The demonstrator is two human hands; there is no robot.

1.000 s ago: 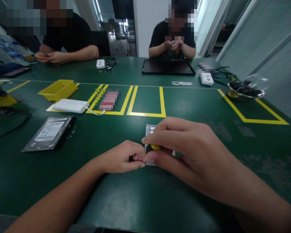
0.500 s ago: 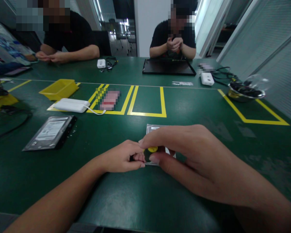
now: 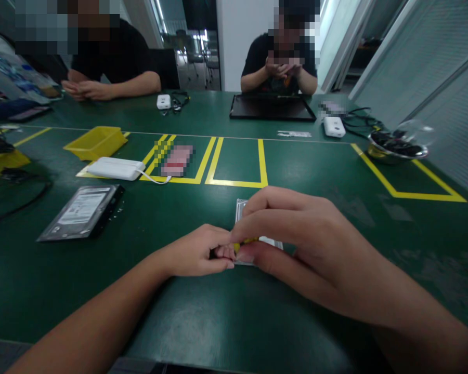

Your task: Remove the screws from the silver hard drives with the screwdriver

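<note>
A hard drive [image 3: 240, 206] with a pale label lies on the green table in front of me, mostly covered by my hands. My left hand [image 3: 203, 253] is closed at its left edge, fingers curled against it. Over the drive, my right hand [image 3: 304, 241] pinches a small yellow-topped handle [image 3: 251, 240] between thumb and fingers. It looks like a screwdriver seen from above, but its lower part is hidden. Farther left lies a second hard drive [image 3: 81, 210], label up, touched by neither hand.
A white power bank [image 3: 116, 168] is cabled to a blurred pink phone [image 3: 177, 160]. Behind it sits a yellow bin [image 3: 96, 143]. Yellow tape [image 3: 262, 161] marks the table. A metal bowl [image 3: 398, 148] stands right. Two people sit opposite, one behind a black tray [image 3: 272, 107].
My right fingers have shifted round the yellow-topped handle, the knuckles rising and covering more of it. My left hand and the hard drive stay in place.
</note>
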